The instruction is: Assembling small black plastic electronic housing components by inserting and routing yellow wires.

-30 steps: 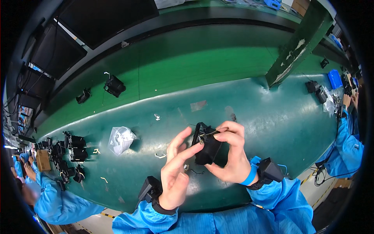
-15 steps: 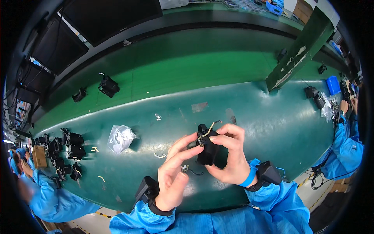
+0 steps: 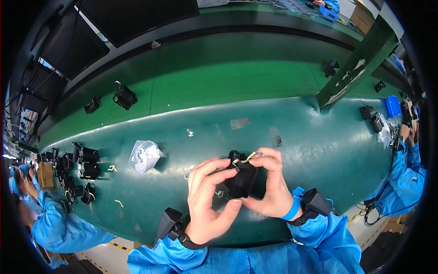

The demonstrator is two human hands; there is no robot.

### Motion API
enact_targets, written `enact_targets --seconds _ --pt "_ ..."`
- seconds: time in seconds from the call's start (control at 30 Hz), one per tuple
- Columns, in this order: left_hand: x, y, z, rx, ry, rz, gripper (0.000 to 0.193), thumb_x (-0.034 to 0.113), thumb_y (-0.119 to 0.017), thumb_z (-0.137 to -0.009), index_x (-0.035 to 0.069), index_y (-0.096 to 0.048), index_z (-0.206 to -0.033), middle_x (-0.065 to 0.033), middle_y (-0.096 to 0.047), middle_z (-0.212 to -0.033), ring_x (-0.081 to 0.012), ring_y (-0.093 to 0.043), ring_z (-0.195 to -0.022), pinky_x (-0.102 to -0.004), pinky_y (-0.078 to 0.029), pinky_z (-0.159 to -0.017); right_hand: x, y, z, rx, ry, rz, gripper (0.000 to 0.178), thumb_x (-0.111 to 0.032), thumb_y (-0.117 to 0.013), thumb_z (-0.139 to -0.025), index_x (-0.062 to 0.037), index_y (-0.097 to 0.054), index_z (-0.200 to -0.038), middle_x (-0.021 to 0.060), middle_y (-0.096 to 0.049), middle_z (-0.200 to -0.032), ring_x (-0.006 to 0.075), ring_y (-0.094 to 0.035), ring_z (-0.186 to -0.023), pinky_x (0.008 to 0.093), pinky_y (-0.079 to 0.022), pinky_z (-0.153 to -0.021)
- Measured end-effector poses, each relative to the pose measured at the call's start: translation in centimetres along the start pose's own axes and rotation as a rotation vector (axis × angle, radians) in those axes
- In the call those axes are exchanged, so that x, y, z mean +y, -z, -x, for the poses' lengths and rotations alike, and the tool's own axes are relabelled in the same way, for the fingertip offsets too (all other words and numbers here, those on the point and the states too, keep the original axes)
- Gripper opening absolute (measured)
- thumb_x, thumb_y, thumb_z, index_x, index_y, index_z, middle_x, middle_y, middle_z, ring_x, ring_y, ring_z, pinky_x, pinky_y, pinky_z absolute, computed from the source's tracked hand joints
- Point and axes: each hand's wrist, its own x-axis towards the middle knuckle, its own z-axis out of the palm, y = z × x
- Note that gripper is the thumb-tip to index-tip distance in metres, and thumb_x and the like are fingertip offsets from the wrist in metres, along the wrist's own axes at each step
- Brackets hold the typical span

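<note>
A small black plastic part point(image 3: 242, 178) with a pale wire tie at its top is held over the near edge of the dark green bench point(image 3: 319, 137). My left hand point(image 3: 207, 201) grips its left side and underside with thumb and fingers. My right hand point(image 3: 271, 187) wraps its right side, with the fingertips pinching the pale tie at the top. Both wrists carry black strapped devices, and the sleeves are blue.
A crumpled clear plastic bag point(image 3: 143, 154) lies left of my hands. Several black parts point(image 3: 82, 164) are clustered at the bench's left end by a co-worker in blue point(image 3: 54, 223). Another black part point(image 3: 124, 97) sits on the light green belt. A co-worker's sleeve point(image 3: 406, 169) is at the right.
The part has turned slightly in my hands, and my right fingertips have shifted onto the pale tie at its top. The view has tilted a little.
</note>
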Motion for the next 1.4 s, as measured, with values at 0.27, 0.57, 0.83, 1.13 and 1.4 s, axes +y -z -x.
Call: enact_targets --seconds 0.27,0.57,0.83,1.13,1.4 --pt "0.7 0.2 -0.2 -0.001 -0.038 -0.126 0.039 0.018 -0.071 -0.074 0.002 -0.062 -0.108 -0.0151 -0.058 -0.122 -0.0337 -0.053 -0.115 -0.0416 -0.04 -0.095 0.3 -0.1 -0.1 0.008 0.048 -0.044 0.079 0.007 -0.077 -0.062 -0.0079 -0.037 -0.129 0.0198 -0.037 -0.125 0.0371 -0.045 -0.117 0.0432 -0.045 -0.097" --pt "-0.9 -1.9 0.5 -0.013 0.162 0.311 0.056 0.005 -0.081 -0.071 0.005 -0.043 -0.113 -0.0202 -0.052 -0.126 -0.0269 -0.053 -0.12 -0.0393 -0.043 -0.099 0.0 -0.5 0.3 -0.021 0.055 0.112 0.081 0.007 -0.077 -0.063 -0.0112 -0.037 -0.131 0.0185 -0.035 -0.125 0.038 -0.048 -0.112 0.0431 -0.051 -0.09" --pt "-0.9 -2.0 0.4 0.023 0.221 0.392 0.054 -0.005 -0.075 -0.071 0.006 -0.041 -0.112 -0.0176 -0.053 -0.124 -0.0266 -0.051 -0.121 -0.0388 -0.039 -0.103 -1.5 2.1 -1.0 -0.136 0.007 -0.055 0.069 -0.002 -0.077 -0.072 -0.0051 -0.04 -0.13 0.0176 -0.042 -0.124 0.0316 -0.054 -0.111 0.0383 -0.046 -0.097" --pt "-1.1 -1.9 0.3 -0.128 0.09 0.278 0.052 -0.008 -0.072 -0.071 0.006 -0.041 -0.11 -0.0162 -0.052 -0.124 -0.0294 -0.045 -0.128 -0.0414 -0.038 -0.105 -0.9 3.2 -0.9 -0.053 -0.297 -0.466 0.015 0.002 -0.065 -0.086 -0.001 -0.061 -0.1 0.0104 -0.059 -0.111 0.0185 -0.061 -0.102 0.032 -0.05 -0.091" --pt "-0.9 -1.7 0.0 -0.166 0.081 0.203 0.053 -0.004 -0.076 -0.07 0.008 -0.043 -0.11 -0.0146 -0.033 -0.135 -0.0217 -0.049 -0.118 -0.0363 -0.042 -0.101 -0.8 3.7 -1.1 -0.059 -0.303 -0.307 0.012 0.003 -0.065 -0.084 -0.0011 -0.061 -0.095 0.0109 -0.065 -0.103 0.0215 -0.067 -0.087 0.0297 -0.053 -0.078"
